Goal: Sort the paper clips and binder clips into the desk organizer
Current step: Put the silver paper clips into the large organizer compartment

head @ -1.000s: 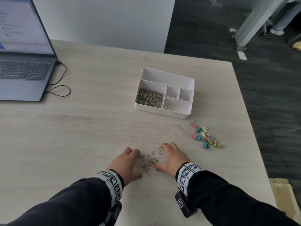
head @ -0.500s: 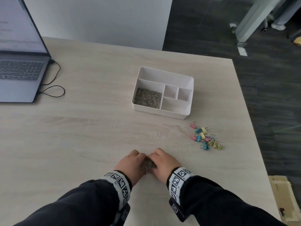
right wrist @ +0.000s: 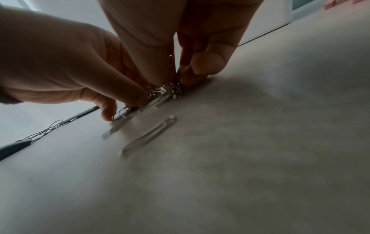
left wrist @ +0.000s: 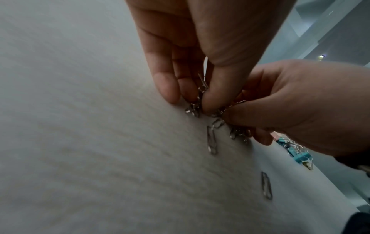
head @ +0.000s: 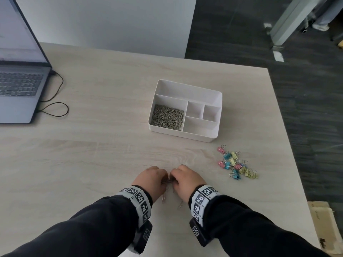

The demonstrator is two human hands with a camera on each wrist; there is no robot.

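Both hands pinching paper clips on the table

The left hand (head: 151, 179) and right hand (head: 187, 179) pinch a small silver heap of clips (left wrist: 216, 114), two lying loose beside it; more fill the organizer (head: 185, 134)'s left compartment.

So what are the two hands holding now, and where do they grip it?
Both the left hand and right hand pinch the bunch of paper clips from opposite sides, between fingertips.
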